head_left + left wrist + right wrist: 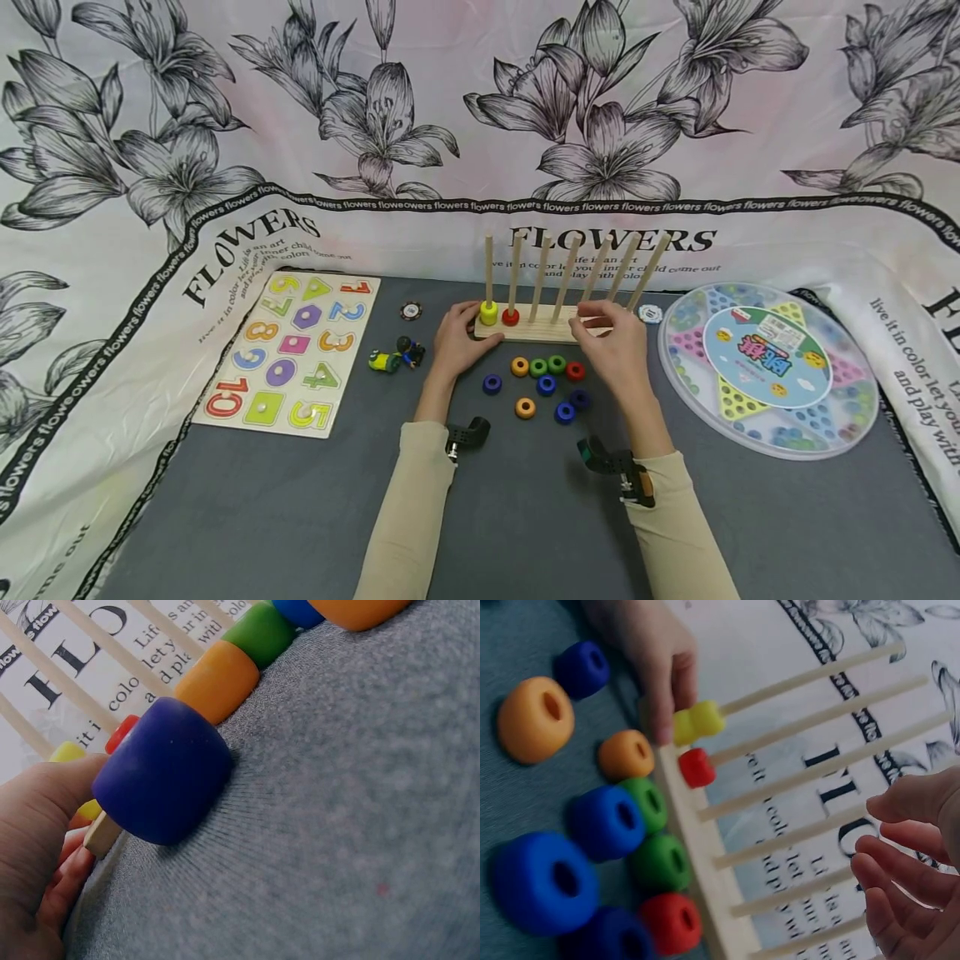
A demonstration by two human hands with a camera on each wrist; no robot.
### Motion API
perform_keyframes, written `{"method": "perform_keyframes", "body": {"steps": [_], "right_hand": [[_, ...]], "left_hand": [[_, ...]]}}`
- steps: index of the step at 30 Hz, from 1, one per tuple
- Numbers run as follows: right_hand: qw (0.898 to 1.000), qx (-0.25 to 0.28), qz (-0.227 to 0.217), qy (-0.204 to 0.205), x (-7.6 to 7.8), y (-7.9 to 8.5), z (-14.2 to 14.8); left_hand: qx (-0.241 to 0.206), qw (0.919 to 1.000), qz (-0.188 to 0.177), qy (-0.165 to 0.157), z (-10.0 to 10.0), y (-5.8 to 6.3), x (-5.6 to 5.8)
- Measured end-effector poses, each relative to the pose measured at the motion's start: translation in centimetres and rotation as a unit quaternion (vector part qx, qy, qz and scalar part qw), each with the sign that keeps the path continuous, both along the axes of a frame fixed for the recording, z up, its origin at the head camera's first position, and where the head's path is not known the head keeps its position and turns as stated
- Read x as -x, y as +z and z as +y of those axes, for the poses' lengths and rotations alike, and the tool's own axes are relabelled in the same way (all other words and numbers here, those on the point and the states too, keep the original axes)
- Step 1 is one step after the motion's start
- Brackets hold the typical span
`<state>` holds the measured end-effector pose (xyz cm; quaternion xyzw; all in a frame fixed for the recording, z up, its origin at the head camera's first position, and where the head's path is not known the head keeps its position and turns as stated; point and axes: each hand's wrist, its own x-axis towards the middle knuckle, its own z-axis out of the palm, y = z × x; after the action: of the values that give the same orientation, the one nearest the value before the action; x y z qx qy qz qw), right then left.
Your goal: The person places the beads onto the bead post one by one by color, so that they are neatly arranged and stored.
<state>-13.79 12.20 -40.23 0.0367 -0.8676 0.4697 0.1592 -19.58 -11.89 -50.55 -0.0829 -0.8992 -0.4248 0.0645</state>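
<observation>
A wooden peg rack with several upright rods stands at the back of the table. My left hand grips the left end of its base, thumb in front and fingers behind. Two yellow beads are stacked on the leftmost rod, and one red bead sits on the rod beside it. Over the right part of the rack is my right hand, fingers loosely bent with nothing between them. Loose blue, green, orange and red beads, among them a blue bead, lie in front of the base.
A number-and-shape board lies at the left, with a small toy figure and a dark chip beside it. On the right rests a round, clear-lidded game box, near a pale chip. Flower-printed cloth borders the back.
</observation>
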Motion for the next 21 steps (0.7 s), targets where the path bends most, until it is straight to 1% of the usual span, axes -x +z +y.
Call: {"method": "perform_keyframes", "body": {"steps": [5,8,12,17,21], "right_hand": [[0.999,0.001,-0.041,0.012,-0.4,-1.6,0.6],[0.998,0.0,-0.055,0.023,-0.6,-2.4,0.9],[0.997,-0.015,-0.079,0.024,-1.1,-3.4,1.2],[0.991,-0.045,-0.126,0.02,-1.8,-4.5,1.4],[0.986,-0.063,-0.148,0.033,-2.1,-5.4,1.4]], "left_hand": [[0.0,1.0,0.004,0.001,0.0,-0.1,0.0],[0.0,1.0,0.005,0.002,0.0,-0.1,0.1],[-0.001,1.0,0.008,0.001,-0.1,-0.2,0.1],[0.002,1.0,0.009,0.002,-0.1,-0.3,0.1],[-0.002,1.0,0.004,0.002,-0.1,-0.1,0.1]]}}
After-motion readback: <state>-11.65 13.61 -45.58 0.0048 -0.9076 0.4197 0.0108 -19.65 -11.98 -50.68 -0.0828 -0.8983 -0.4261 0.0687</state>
